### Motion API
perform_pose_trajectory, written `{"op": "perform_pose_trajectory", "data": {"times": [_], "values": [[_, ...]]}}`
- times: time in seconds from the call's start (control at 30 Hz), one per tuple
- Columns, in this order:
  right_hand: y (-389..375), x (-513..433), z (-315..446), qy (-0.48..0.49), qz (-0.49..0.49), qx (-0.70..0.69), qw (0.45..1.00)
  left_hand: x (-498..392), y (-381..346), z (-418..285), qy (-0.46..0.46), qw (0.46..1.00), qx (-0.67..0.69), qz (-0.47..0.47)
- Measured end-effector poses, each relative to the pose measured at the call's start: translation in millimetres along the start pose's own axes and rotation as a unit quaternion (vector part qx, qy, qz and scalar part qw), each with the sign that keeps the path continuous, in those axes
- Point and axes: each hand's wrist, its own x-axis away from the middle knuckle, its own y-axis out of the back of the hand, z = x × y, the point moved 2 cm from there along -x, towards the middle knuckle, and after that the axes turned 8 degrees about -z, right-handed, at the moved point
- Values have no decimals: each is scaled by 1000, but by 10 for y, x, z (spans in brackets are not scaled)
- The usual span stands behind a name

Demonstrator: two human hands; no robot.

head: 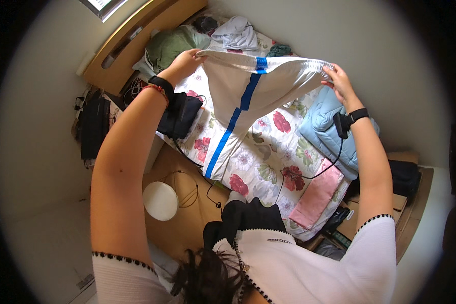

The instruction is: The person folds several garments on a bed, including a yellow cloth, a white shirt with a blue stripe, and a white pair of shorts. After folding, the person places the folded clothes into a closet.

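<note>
White trousers with a blue side stripe (228,91) hang stretched by their elastic waistband over a bed. My left hand (186,64) grips one end of the waistband. The other end is pinched in my right hand (338,81), whose wrist wears a black strap with a small device and a cable. The lower end of the trousers reaches the near edge of the floral bedsheet (266,152). A folded pink cloth (317,195) lies on the bed near its right end, beside a folded light blue quilt (326,125) below my right hand.
A green pillow (171,45) and a crumpled white garment (237,33) lie near the wooden headboard (110,49). Folded black clothing (182,114) rests at the bed's left edge. A round white stool (160,201) stands on the floor, near loose cables. Cardboard boxes (397,201) are at right.
</note>
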Motion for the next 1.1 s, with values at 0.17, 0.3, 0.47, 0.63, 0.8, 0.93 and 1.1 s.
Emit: {"op": "perform_pose_trajectory", "data": {"times": [0.17, 0.3, 0.47, 0.63, 0.8, 0.93, 1.1], "values": [[-64, 118, -269, -35, 51, -39, 997, -78, -38, 277, 26, 998, -34, 55], [-199, 254, -392, -59, 89, -52, 993, -20, -26, 526, 66, 991, -44, 104], [-207, 396, -461, -59, 104, -6, 993, 309, 98, 679, 95, 986, -83, 112], [-118, 329, -405, -18, 101, 33, 994, 340, 269, 736, 131, 989, -3, 73], [-185, 147, -337, -10, 65, 13, 998, 124, 410, 760, 12, 997, -74, 5], [-311, -86, -338, 11, 28, 50, 998, 6, 288, 740, 19, 991, -125, -54], [-402, -156, -329, 35, -7, 25, 999, -119, 58, 729, 99, 994, 18, -53]]}}
